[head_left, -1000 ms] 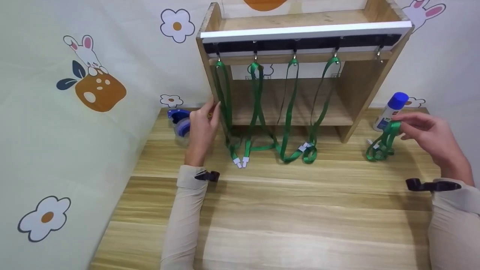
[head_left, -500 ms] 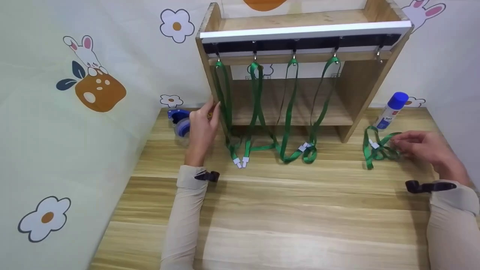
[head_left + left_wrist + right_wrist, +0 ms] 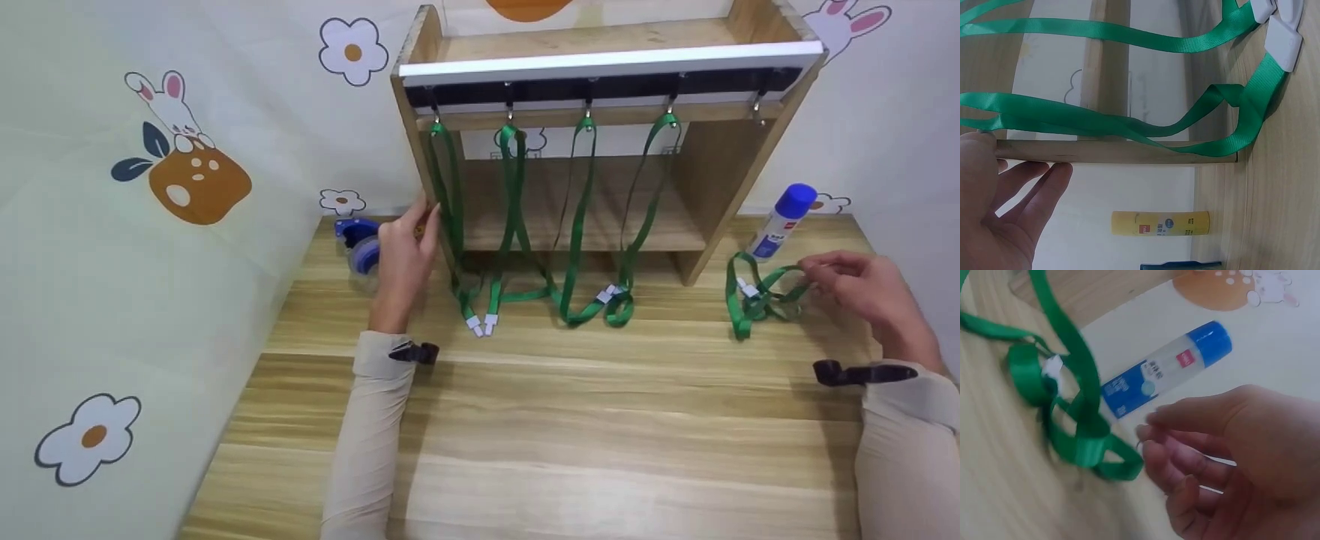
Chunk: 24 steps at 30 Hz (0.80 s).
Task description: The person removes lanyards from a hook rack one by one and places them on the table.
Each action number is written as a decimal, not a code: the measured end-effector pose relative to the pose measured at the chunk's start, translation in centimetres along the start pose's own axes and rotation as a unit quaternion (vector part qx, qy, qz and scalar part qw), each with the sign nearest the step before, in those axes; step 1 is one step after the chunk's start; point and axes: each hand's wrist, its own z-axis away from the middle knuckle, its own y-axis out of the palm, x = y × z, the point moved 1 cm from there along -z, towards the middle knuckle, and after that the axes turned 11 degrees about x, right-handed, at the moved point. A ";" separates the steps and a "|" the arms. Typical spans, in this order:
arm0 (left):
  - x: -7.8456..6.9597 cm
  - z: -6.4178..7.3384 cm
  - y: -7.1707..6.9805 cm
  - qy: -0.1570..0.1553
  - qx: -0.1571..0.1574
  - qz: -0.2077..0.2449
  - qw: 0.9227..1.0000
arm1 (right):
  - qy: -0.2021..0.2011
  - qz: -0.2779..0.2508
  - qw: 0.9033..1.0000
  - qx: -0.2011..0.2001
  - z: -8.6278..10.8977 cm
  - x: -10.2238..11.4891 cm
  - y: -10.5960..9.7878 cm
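Four-hook-style hanging aside, several green lanyards (image 3: 577, 225) with white clips hang from hooks on the wooden rack (image 3: 720, 187). My left hand (image 3: 405, 255) holds the rack's left side panel, fingers and thumb on either side of the board edge in the left wrist view. A loose green lanyard (image 3: 739, 307) lies in loops on the table at the right, its white clip (image 3: 1053, 368) among the loops. My right hand (image 3: 862, 292) is beside it, fingers loosely bent, fingertips right at its outer loop. No strap shows between the fingers in the right wrist view.
A glue stick (image 3: 781, 221) with a blue cap stands behind the loose lanyard. Left of the rack are a blue tape dispenser (image 3: 352, 229) and a yellow glue stick (image 3: 1159, 223). The rack's rightmost hook (image 3: 757, 112) is bare.
My right hand has lowered the bunched lanyard to the table, where its loops spread out, then shifted slightly right and up. My left hand has stayed on the rack.
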 end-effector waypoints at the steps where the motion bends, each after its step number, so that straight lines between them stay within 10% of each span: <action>1: 0.0 0.0 0.0 -0.002 0.001 0.000 1.000 | -0.008 -0.005 1.000 -0.017 0.3 0.5 0.0; 8: -0.1 0.1 -0.1 -0.011 -0.002 0.004 1.000 | -0.121 -0.018 0.988 -0.096 2.6 7.0 1.5; 16: 0.1 0.1 0.0 -0.003 -0.003 -0.004 1.000 | -0.278 0.027 0.953 -0.115 4.5 14.9 8.8; 24: -0.1 0.1 0.1 -0.012 0.003 -0.001 1.000 | -0.326 0.020 0.934 -0.147 3.8 18.4 14.3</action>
